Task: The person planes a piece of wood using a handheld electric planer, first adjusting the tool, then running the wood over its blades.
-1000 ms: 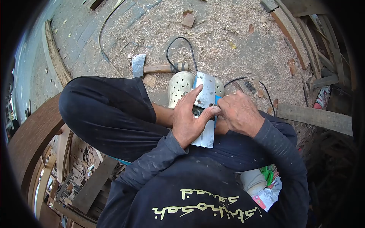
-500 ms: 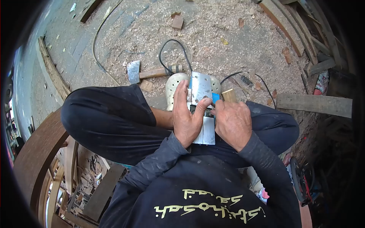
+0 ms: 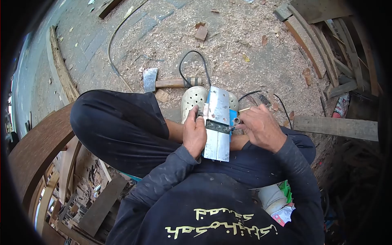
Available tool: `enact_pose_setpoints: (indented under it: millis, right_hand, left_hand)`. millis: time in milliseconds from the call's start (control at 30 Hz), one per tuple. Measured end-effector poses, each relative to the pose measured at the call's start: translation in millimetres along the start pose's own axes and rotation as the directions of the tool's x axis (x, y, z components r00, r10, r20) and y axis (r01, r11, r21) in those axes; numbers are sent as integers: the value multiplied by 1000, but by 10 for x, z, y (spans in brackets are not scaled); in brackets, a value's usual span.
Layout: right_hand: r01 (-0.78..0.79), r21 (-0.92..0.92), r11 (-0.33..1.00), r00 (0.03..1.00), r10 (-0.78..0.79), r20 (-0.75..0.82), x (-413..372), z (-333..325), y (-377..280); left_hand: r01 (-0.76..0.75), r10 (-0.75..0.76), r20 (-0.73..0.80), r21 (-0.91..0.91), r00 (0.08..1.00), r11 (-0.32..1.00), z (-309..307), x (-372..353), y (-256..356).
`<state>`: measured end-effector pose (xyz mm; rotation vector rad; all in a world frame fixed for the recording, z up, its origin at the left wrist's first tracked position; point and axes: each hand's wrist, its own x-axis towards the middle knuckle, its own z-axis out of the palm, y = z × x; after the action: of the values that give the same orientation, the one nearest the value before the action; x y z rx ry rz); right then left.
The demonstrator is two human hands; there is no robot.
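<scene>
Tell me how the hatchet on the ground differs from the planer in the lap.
The planer lies sole-up on the lap, gripped by the left hand, with the right hand's small tool at its edge; the hatchet lies untouched on the floor. The planer shows a broad shiny plate; the hatchet has a small grey head on a wooden handle. Both are partly metal.

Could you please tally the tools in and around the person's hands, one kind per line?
Electric planer, sole up on the lap: 1
Small socket tool, in the right hand: 1
Hatchet, on the floor: 1
Total: 3
</scene>
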<state>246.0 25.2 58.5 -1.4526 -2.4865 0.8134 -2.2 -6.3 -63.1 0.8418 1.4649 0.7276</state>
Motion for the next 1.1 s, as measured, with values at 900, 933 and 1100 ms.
enact_pose_setpoints:
  millis: [900,933,1100]
  right_hand:
    - [190,1,982,975,-189,113,168,16,178]
    - [171,-1,985,975,-170,141,184,16,184]
    - [363,-58,930,927,-354,122,350,10,216]
  left_hand:
    - [45,-39,59,-98,997,994,-26,-91,141]
    - [36,-31,56,-96,998,995,-21,-103,160]
    - [13,-9,56,-82,998,997,-31,-117,242]
